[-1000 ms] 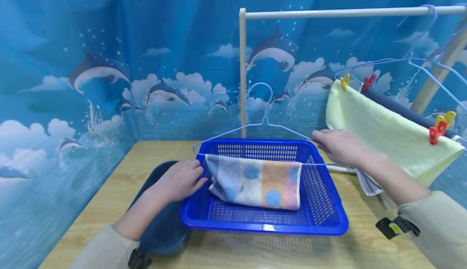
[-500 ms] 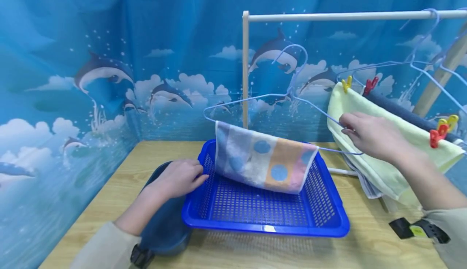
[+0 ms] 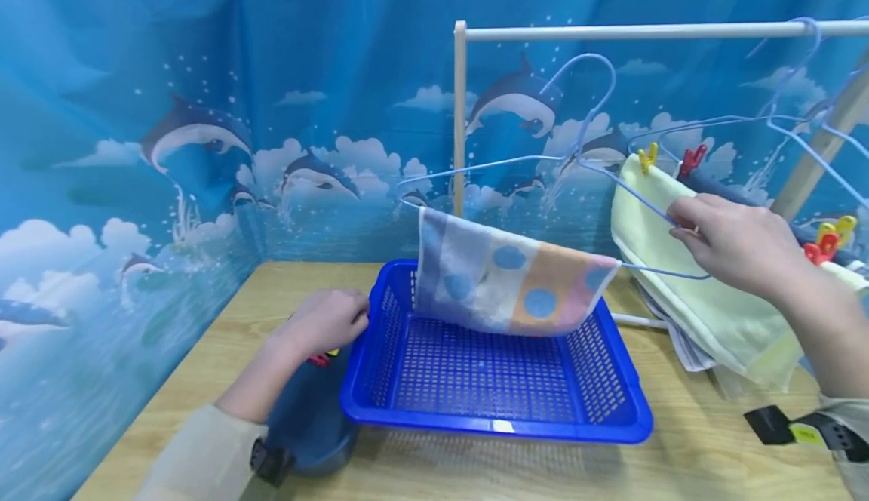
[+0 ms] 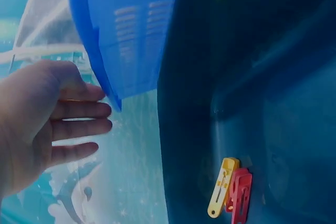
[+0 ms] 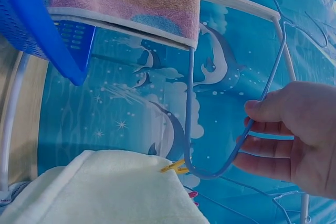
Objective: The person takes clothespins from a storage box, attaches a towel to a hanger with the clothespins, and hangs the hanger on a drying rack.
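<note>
My right hand [image 3: 740,241] pinches the right arm of a light-blue clothes hanger [image 3: 577,155] between thumb and fingers. Folded over its lower bar is a small towel [image 3: 509,278] with pastel stripes and blue dots, raised above the blue basket [image 3: 498,427]. The hanger tilts, its left end higher, and the hook points up. Beside the basket's left rim is my left hand [image 3: 326,327], fingers loosely straight and nothing in them; the left wrist view has its fingertips right at the rim. Under it stands a dark blue basin [image 3: 308,418] with yellow and red clothespins [image 4: 236,190] inside.
A white drying rack [image 3: 611,32] spans the back right. A pale yellow towel [image 3: 668,244] and a dark cloth [image 3: 713,186] hang from it on hangers, held by yellow and red clothespins [image 3: 824,241]. A dolphin-print curtain [image 3: 380,71] stands behind the wooden table [image 3: 237,327].
My right hand has lifted the hanger and towel up and to the right out of the basket. The left hand has shifted slightly left off the rim, uncovering clothespins in the basin.
</note>
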Demonstrator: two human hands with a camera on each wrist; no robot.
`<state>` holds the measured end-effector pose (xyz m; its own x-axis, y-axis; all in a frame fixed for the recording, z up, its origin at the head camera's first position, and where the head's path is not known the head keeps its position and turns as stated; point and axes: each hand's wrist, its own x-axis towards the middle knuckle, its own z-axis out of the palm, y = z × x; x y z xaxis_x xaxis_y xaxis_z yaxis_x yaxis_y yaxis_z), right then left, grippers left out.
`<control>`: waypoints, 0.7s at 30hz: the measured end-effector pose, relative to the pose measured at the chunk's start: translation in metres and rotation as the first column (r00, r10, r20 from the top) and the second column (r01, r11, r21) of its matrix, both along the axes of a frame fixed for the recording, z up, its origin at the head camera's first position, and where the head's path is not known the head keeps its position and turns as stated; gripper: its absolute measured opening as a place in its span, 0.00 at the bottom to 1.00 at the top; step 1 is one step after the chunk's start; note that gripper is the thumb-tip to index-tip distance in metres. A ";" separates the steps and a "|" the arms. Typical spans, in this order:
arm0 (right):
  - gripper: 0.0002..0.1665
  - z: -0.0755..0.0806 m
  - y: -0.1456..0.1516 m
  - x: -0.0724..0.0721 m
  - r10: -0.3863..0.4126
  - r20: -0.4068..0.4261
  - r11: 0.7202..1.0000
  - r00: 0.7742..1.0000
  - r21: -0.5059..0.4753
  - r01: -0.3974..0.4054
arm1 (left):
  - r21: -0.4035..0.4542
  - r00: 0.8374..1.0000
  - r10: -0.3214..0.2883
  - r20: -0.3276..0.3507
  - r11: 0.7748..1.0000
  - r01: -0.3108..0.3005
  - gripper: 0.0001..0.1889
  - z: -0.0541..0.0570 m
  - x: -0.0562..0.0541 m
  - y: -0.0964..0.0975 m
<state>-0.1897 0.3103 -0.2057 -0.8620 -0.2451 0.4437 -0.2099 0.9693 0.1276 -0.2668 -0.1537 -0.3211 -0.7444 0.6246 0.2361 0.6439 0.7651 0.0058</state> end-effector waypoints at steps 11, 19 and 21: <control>0.09 -0.004 0.006 0.003 0.048 -0.033 0.999 0.998 -0.005 -0.048 | -0.088 0.921 0.342 0.184 0.939 -0.331 0.12 -0.003 -0.022 -0.021; 0.09 -0.005 0.007 0.004 0.040 -0.039 0.999 0.998 0.000 -0.040 | -0.033 0.875 0.481 0.056 0.877 -0.480 0.17 -0.010 -0.035 -0.022; 0.10 -0.005 0.007 0.004 0.038 -0.040 0.999 0.998 0.001 -0.038 | 0.018 0.871 0.492 0.017 0.870 -0.492 0.16 -0.014 -0.039 -0.022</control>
